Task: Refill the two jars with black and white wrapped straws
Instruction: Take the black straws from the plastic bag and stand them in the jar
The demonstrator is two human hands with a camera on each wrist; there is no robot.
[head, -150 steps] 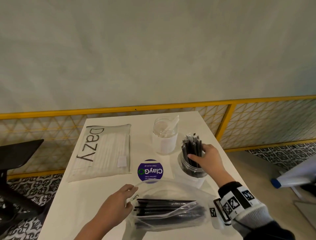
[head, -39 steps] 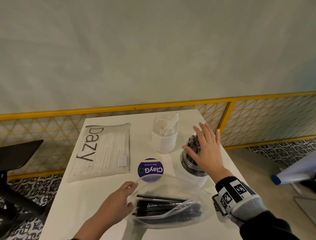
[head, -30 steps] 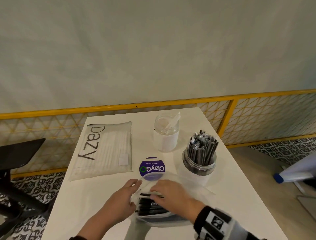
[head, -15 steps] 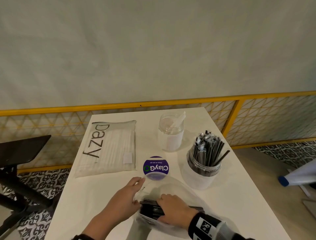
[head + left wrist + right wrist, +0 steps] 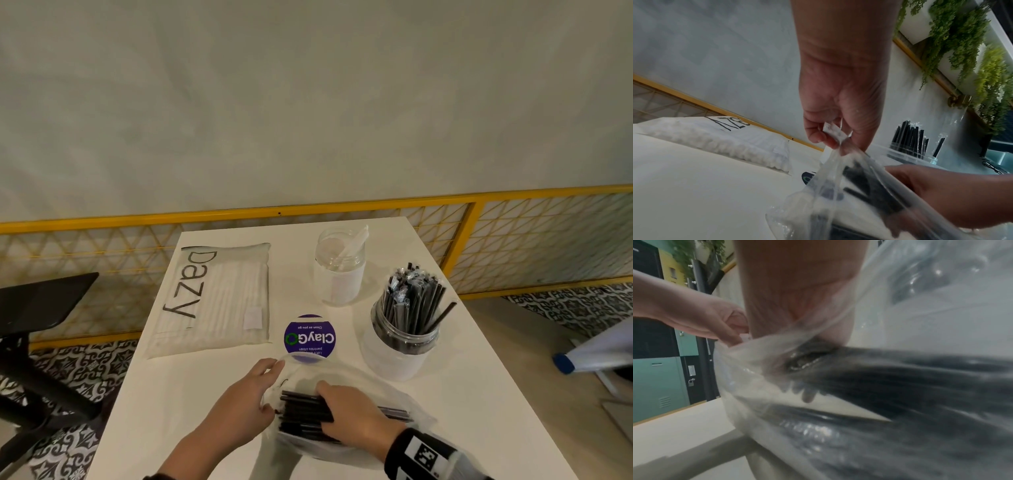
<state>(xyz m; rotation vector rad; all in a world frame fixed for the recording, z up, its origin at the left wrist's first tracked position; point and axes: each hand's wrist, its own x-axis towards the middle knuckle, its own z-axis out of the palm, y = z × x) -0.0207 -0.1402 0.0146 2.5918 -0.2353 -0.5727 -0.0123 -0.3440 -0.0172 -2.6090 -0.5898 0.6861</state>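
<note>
Right hand now gripping bagged black straws, two jars

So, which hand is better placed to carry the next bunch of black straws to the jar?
The right hand. It is already inside the clear bag, gripping the black straws, and the black-straw jar stands on its side. The left hand is pinching the bag's mouth open.

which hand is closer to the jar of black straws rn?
Right. The right hand is in the clear bag, gripping black straws just in front of the black-straw jar. The left hand pinches the bag's open edge, farther left.
</note>
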